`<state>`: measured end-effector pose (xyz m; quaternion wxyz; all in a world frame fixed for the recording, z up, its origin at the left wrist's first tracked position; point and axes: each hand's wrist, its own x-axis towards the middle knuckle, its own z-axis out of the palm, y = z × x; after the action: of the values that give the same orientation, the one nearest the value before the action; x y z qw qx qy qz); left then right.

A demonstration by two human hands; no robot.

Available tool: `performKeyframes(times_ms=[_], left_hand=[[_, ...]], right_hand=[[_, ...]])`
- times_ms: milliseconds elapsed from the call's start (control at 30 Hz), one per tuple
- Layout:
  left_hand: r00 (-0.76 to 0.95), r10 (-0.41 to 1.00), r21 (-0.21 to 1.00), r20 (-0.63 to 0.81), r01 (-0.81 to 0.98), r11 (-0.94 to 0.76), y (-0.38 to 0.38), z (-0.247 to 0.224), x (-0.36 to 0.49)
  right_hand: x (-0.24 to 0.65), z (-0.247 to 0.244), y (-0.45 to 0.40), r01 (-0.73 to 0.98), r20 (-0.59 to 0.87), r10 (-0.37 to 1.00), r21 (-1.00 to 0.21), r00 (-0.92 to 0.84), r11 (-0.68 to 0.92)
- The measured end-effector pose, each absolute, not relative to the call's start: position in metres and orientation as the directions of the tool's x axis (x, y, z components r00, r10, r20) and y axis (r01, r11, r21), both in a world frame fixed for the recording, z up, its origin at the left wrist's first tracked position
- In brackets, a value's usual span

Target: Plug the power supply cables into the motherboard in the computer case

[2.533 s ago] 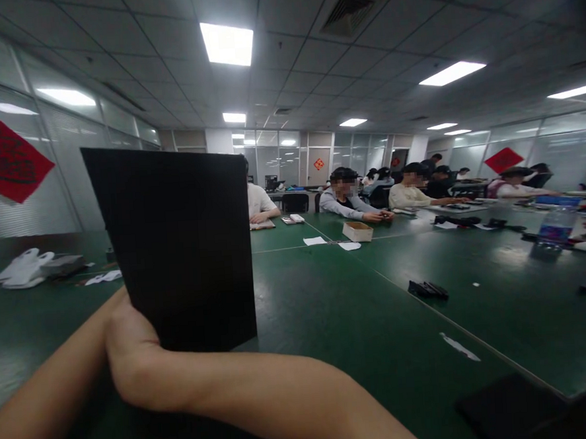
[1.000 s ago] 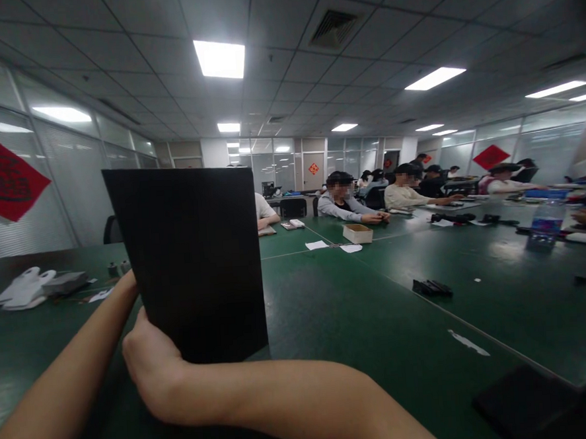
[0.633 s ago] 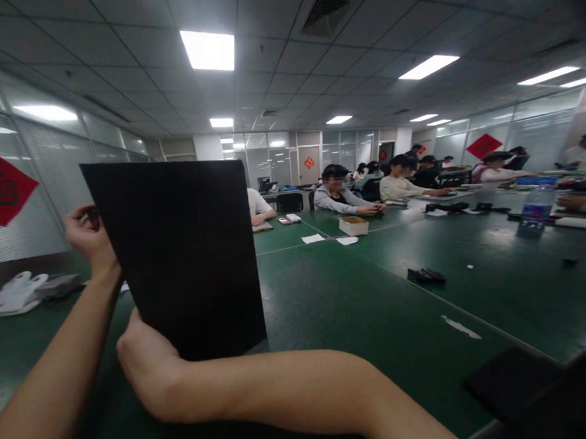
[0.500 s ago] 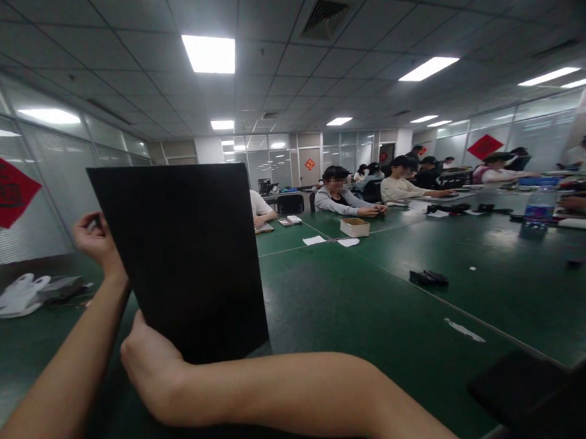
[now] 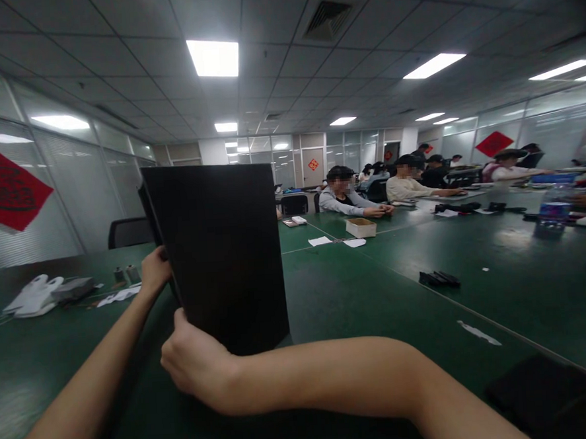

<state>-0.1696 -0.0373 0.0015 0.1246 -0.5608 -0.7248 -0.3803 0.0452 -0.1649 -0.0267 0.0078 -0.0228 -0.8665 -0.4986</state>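
Observation:
A tall black rectangular board (image 5: 220,250) stands upright over the green table, its broad plain face towards me. A second dark layer shows along its left edge; whether this is a folder or a box I cannot tell. My right hand (image 5: 195,361) is closed around its lower left edge, with the thumb on the near side and the fingers mostly hidden. Higher up on the left, my left hand (image 5: 156,271) grips the rear layer, its fingertips out of sight behind it.
The green table (image 5: 348,309) bears a white plastic bag (image 5: 34,295), a grey box (image 5: 73,290), small bottles (image 5: 126,276), a pale open carton (image 5: 361,228), a black bundle (image 5: 439,279), paper scraps and a water bottle (image 5: 554,205). Several people sit across it.
The board and both hands have shifted right in view. My left hand has come round to the board's left edge, where a rear layer now shows. The whole view has turned slightly left.

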Motion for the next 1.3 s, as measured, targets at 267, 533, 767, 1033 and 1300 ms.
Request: performKeyframes(times_ms=[267, 533, 767, 1033, 1300], left_hand=[[-0.056, 0.838, 0.379, 0.542, 0.907, -0.185, -0.011, -0.02, -0.182], [0.207, 0.927, 0.309, 0.313, 0.901, -0.306, -0.019, -0.012, -0.134], [0.284, 0.952, 0.008, 0.116, 0.958, -0.286, -0.032, -0.009, -0.082], [0.335, 0.936, -0.111, 0.103, 0.939, -0.324, -0.026, -0.01, -0.053], [0.33, 0.942, -0.005, 0.052, 0.944, -0.331, -0.032, -0.011, -0.058]], right_hand=[[0.128, -0.054, -0.131, 0.371, 0.389, 0.073, 0.781, -0.918, 0.502], [0.238, -0.054, -0.081, 0.436, 0.521, -0.028, 0.741, -0.853, 0.51], [0.3, -0.058, 0.005, 0.432, 0.509, 0.013, 0.718, -0.861, 0.546], [0.311, -0.069, 0.044, 0.576, 0.589, 0.161, 0.634, -0.792, 0.515], [0.302, -0.065, 0.021, 0.648, 0.585, 0.305, 0.57, -0.752, 0.505]])
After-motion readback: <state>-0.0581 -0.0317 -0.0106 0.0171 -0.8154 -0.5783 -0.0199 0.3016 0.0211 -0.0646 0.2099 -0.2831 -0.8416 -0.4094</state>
